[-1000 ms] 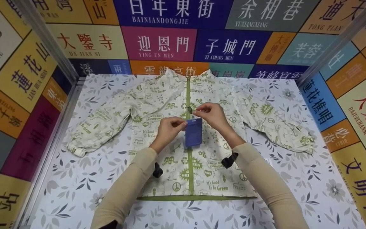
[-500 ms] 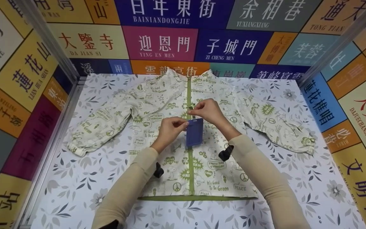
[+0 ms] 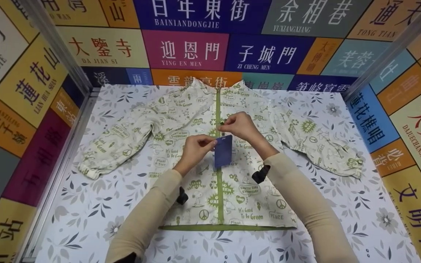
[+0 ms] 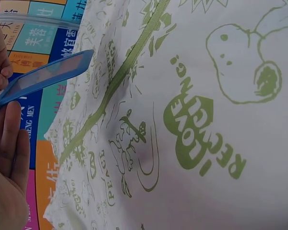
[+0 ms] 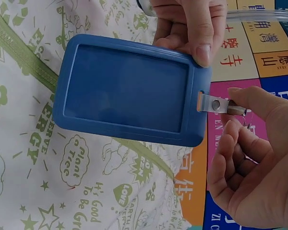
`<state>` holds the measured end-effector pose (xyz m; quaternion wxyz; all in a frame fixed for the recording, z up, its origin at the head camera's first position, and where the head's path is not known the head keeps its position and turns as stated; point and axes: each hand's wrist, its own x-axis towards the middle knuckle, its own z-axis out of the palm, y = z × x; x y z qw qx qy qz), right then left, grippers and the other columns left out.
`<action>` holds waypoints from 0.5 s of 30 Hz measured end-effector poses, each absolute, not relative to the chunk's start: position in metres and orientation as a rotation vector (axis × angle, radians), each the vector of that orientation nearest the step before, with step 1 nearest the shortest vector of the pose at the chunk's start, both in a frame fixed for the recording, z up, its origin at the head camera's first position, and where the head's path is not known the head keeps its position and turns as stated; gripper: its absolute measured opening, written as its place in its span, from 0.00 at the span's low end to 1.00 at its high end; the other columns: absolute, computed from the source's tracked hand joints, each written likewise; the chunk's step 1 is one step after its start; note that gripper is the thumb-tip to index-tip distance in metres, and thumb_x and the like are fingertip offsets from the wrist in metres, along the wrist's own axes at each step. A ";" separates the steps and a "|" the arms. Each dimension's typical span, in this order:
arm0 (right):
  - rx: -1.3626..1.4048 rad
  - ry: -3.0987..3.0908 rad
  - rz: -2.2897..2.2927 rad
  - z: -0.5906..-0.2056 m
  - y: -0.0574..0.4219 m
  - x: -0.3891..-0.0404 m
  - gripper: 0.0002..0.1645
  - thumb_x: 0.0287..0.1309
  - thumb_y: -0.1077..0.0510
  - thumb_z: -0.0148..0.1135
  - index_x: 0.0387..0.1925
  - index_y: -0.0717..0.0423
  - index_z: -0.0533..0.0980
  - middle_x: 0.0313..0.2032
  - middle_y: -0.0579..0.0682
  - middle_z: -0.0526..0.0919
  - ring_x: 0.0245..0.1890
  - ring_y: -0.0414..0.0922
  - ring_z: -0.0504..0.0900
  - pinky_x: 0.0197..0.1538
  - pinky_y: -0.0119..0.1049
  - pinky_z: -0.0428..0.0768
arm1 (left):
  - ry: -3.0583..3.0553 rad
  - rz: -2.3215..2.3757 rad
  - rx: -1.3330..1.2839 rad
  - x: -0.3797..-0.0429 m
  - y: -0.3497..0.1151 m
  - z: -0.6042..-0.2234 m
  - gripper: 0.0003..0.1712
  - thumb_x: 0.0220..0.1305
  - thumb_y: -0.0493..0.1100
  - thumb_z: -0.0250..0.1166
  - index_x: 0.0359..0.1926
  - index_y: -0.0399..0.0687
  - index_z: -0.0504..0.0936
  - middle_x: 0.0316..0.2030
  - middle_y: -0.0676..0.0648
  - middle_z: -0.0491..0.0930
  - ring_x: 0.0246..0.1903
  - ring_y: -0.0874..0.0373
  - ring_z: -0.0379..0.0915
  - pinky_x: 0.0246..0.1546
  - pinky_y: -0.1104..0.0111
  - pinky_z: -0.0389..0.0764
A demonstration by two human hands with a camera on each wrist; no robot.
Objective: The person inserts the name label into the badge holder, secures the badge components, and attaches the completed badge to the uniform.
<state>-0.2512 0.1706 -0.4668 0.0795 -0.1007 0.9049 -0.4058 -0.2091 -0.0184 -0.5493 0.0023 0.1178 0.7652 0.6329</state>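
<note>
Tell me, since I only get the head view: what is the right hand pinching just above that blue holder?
Observer: In the right wrist view, the right hand pinches a small, metal-looking clip.

Visitor: Is that joined to the holder, or just close by?

Observer: Joined, it seems: a clear strap reaches from the clip to a slot in the holder's end.

Visitor: Does anything fasten that strap?

Observer: There is a round stud on it, though I can't tell whether it is snapped closed.
</note>
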 end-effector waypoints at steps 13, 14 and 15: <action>-0.184 2.580 -1.085 -0.449 0.172 -0.255 0.15 0.54 0.53 0.67 0.16 0.50 0.75 0.18 0.45 0.78 0.20 0.41 0.76 0.27 0.34 0.71 | 2.302 2.052 0.334 -0.209 -0.024 -0.550 0.09 0.63 0.42 0.69 0.42 0.45 0.89 0.36 0.40 0.88 0.33 0.44 0.85 0.34 0.68 0.86; -0.186 2.579 -1.068 -0.448 0.172 -0.255 0.12 0.54 0.53 0.67 0.19 0.52 0.79 0.21 0.48 0.82 0.22 0.42 0.79 0.27 0.34 0.71 | 2.298 2.058 0.340 -0.209 -0.025 -0.550 0.09 0.63 0.42 0.69 0.41 0.45 0.90 0.35 0.40 0.88 0.33 0.45 0.85 0.35 0.67 0.87; -0.188 2.580 -1.049 -0.447 0.172 -0.254 0.10 0.54 0.53 0.66 0.22 0.54 0.81 0.25 0.50 0.84 0.24 0.43 0.80 0.27 0.34 0.72 | 2.293 2.064 0.343 -0.209 -0.025 -0.551 0.08 0.63 0.43 0.70 0.41 0.46 0.90 0.35 0.41 0.88 0.32 0.46 0.85 0.36 0.64 0.87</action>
